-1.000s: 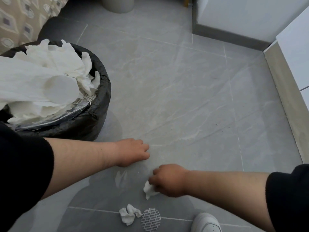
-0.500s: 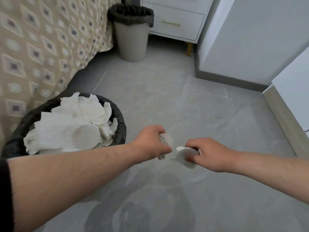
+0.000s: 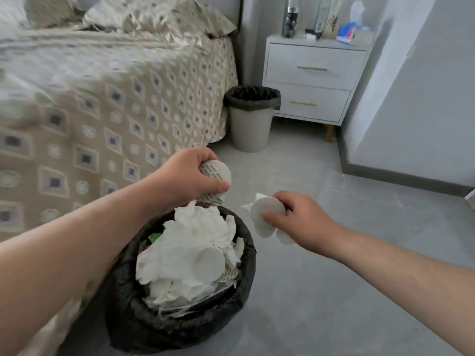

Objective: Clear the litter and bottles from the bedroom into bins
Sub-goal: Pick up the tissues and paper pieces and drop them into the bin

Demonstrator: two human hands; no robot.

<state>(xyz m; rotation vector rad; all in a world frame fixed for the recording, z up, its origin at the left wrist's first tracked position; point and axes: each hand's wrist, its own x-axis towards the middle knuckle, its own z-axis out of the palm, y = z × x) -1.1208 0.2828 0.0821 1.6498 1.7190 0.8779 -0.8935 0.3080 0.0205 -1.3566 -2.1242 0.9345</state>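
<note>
A bin lined with a black bag (image 3: pixel 246 255) stands on the floor below my hands, heaped with white tissues and round paper pieces (image 3: pixel 195 250). Above its far rim, my left hand (image 3: pixel 187 176) grips a printed round paper piece (image 3: pixel 214 173). To the right of the bin's rim, my right hand (image 3: pixel 300 222) pinches white round pads and a bit of tissue (image 3: pixel 264 217) over the floor.
A second, beige bin with a dark liner (image 3: pixel 250 119) stands beside the bed (image 3: pixel 102 111) and a white nightstand (image 3: pixel 313 78) with bottles (image 3: pixel 290 19) and small items on top. A grey wall corner (image 3: pixel 401 124) rises at the right. Grey tile floor (image 3: pixel 359 291) lies to the right.
Both hands rose from the floor with the picked-up litter and moved over the black-lined bin. The view tilted up, bringing the bed and nightstand into sight.
</note>
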